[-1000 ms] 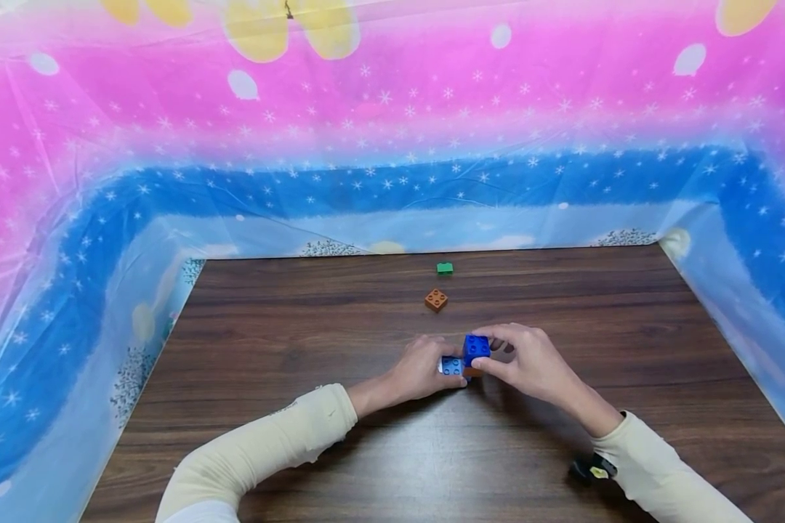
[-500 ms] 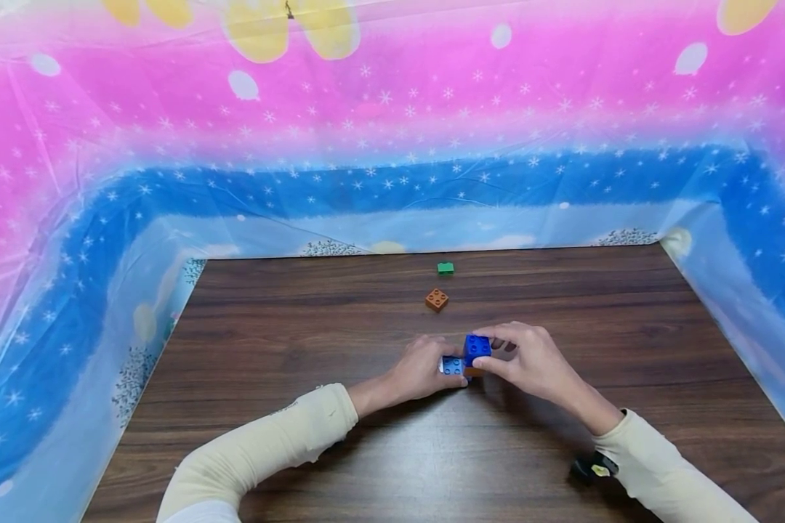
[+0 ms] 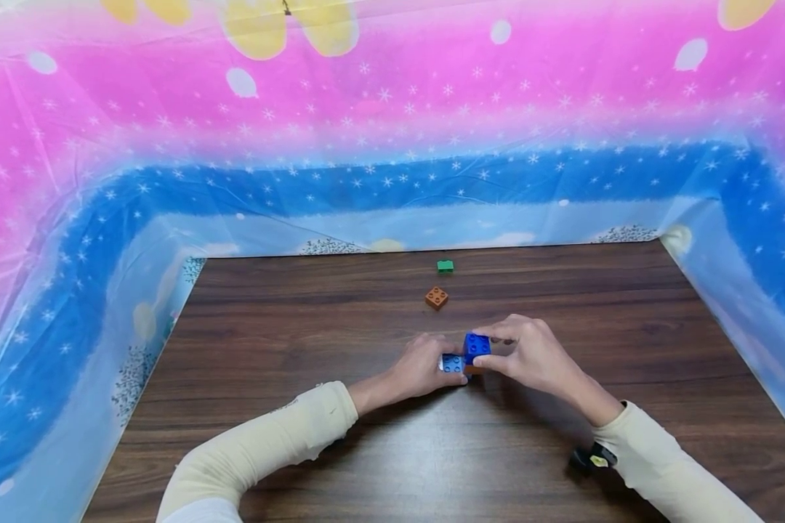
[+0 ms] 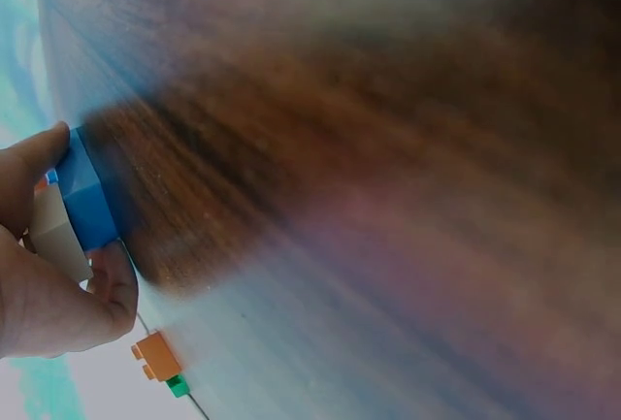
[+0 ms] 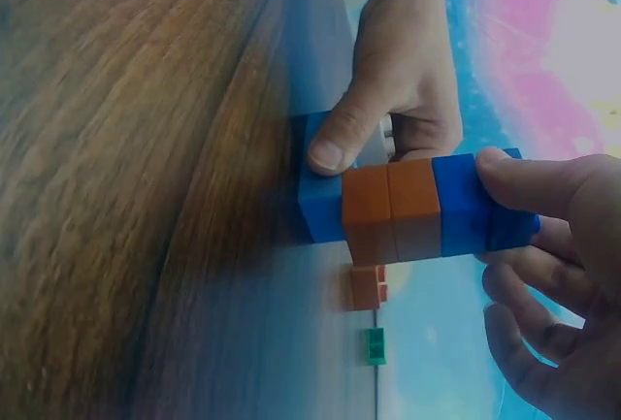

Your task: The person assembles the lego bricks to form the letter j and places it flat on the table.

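Observation:
In the right wrist view a tower of toy building bricks rises from a blue base brick [image 5: 323, 209], which is close to the tabletop. Stacked on the base are two orange bricks [image 5: 391, 209], topped by two dark blue bricks [image 5: 466, 209]. My right hand [image 3: 538, 357] pinches the dark blue top between thumb and fingers. My left hand [image 3: 421, 367] grips the lower part from the left, thumb on the near side and fingers on the far side. A white brick [image 4: 56, 233] sits on the base within that grip. Light blue studs [image 3: 452, 365] show between the left thumb and fingers.
Beyond the hands, a separate orange brick [image 3: 436, 298] lies on the wooden table [image 3: 288, 312]. Farther back is a small green brick [image 3: 445, 266]. A patterned pink and blue cloth [image 3: 392, 178] hangs around the table's back and sides.
The knuckles and wrist of my right hand have risen slightly. Its pinch on the dark blue bricks, the tower and my left hand look the same.

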The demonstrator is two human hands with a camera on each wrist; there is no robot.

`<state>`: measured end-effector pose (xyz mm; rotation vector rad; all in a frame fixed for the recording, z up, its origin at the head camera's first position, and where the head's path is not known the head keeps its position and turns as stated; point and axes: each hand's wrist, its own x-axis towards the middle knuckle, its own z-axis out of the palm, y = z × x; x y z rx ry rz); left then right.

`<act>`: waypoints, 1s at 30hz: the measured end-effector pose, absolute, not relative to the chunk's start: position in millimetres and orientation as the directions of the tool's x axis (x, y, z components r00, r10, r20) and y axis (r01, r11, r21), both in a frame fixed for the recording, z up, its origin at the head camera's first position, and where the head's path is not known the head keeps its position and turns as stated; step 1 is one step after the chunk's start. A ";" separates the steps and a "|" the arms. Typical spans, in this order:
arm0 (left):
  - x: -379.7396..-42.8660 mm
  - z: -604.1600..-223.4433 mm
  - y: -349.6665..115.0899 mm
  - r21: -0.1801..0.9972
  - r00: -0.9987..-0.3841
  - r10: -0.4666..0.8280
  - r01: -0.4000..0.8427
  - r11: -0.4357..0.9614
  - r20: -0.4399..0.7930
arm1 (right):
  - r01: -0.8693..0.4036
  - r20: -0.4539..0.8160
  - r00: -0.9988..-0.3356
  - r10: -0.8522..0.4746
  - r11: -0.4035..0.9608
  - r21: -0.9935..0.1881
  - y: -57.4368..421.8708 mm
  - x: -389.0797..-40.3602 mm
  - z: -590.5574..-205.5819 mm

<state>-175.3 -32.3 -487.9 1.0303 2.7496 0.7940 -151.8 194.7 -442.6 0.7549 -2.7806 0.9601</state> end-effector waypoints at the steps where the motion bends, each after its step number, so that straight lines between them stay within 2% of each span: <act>1: -175.4 -487.7 -32.5 0.503 -0.767 0.636 0.584 0.637 0.085 | -0.488 0.253 -0.871 -0.422 0.681 -0.546 194.7 -152.6 -442.8; 12: -174.8 -487.2 -32.6 0.513 -0.768 0.636 0.576 0.636 0.075 | -0.547 0.265 -0.837 -0.479 0.707 -0.448 194.4 -154.9 -442.9; 30: -177.3 -488.1 -31.8 0.510 -0.760 0.644 0.587 0.628 0.082 | -0.502 0.249 -0.863 -0.439 0.693 -0.518 194.6 -152.7 -447.5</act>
